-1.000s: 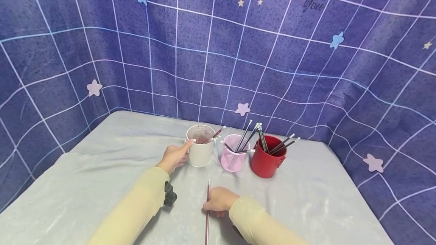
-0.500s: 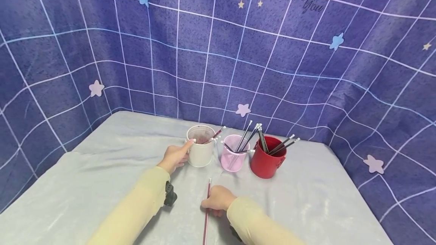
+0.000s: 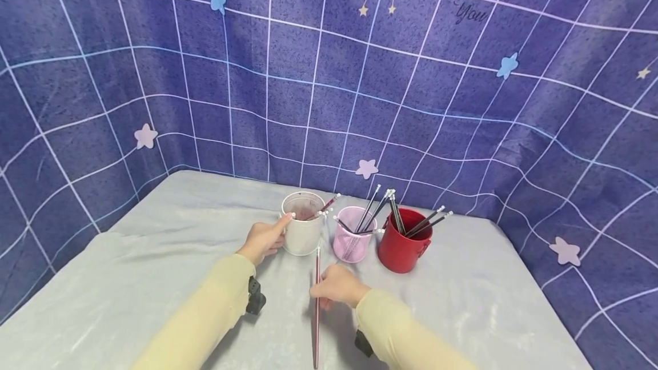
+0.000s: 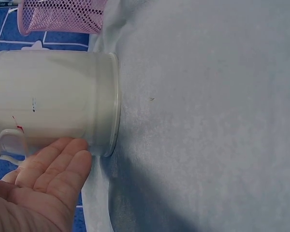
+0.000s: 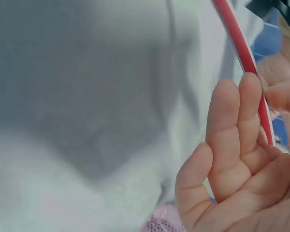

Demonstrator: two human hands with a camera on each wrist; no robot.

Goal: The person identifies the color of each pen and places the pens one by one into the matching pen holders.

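Note:
A white metal cup (image 3: 302,236) with several pencils in it stands at the back of the table. My left hand (image 3: 263,240) holds it by its left side, thumb at the rim. In the left wrist view, the fingers (image 4: 63,164) lie along the cup's wall beside its small handle (image 4: 9,140). In front of the cup, my right hand (image 3: 336,287) pinches a dark red pencil (image 3: 316,336) between thumb and index finger, white-tipped end pointing toward the cup. The right wrist view shows this pencil (image 5: 239,43) behind the other fingers (image 5: 224,116).
Right of the white cup stands a pink mesh cup (image 3: 351,244) with several dark pencils. Beside that is a red bucket (image 3: 400,253), also holding dark pencils. A grey cloth (image 3: 462,301) covers the table, and a blue grid-patterned curtain (image 3: 329,101) hangs behind it.
My right hand has moved forward with the red pencil, whose white tip is now close to the white cup's base. The left hand stays at the cup.

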